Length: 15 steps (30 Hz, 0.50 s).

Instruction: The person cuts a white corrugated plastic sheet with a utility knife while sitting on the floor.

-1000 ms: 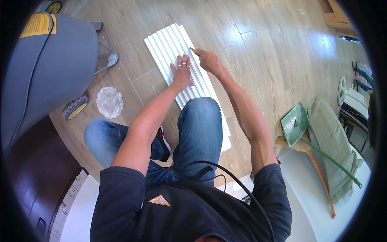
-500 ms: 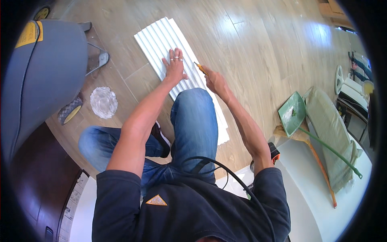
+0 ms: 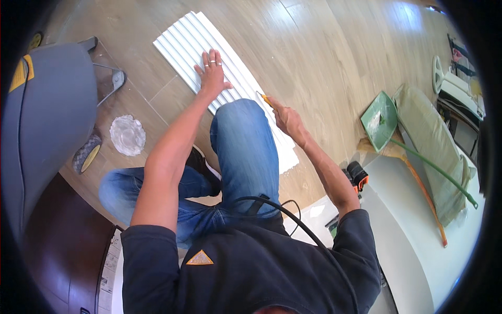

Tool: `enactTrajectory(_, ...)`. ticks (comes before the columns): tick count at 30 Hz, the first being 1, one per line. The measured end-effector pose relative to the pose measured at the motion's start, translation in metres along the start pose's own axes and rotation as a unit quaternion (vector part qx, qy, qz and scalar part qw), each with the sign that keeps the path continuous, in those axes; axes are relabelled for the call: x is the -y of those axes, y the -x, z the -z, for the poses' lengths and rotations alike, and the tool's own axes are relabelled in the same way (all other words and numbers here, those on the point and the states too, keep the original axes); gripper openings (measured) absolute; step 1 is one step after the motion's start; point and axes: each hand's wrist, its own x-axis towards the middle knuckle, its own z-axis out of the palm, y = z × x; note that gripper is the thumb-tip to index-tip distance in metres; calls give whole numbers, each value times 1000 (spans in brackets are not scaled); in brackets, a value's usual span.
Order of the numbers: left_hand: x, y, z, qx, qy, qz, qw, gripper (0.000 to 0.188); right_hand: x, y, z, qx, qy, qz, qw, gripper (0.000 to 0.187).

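Observation:
A white ribbed panel (image 3: 196, 39) lies slantwise on the wood-look floor, partly under my knee. My left hand (image 3: 213, 78) presses flat on its ribs with the fingers spread, two of them wearing rings. In my right hand (image 3: 286, 119) is a utility knife (image 3: 266, 100) with a yellow-orange body. The blade end meets the long right edge of the panel, though whether it cuts into the material is too small to tell. My bent knee hides the panel's middle, and its near end shows beyond my thigh.
To the left stand a grey wheeled bin-like body (image 3: 57, 115) and a round whitish plastic-looking piece (image 3: 127, 135). On the right are a green dustpan (image 3: 380, 118) with a long handle, a broom (image 3: 413, 172), a covered long bundle (image 3: 434, 152) and a black-orange tool (image 3: 358, 175).
The whole view has shifted slightly. My right hand has drawn the knife a little nearer along the panel's right edge, while my left hand stays pressed on the ribs.

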Motion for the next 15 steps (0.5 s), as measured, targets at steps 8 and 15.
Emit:
enactTrajectory(8,2,0,-4,10,-3,4,1000,134,-40,66,-17,16,-4,-15,1000,57)
enactTrajectory(15,6,1,-10,-8,14,-13,1000,134,-78,128,-34,8,-16,-29,999,56)
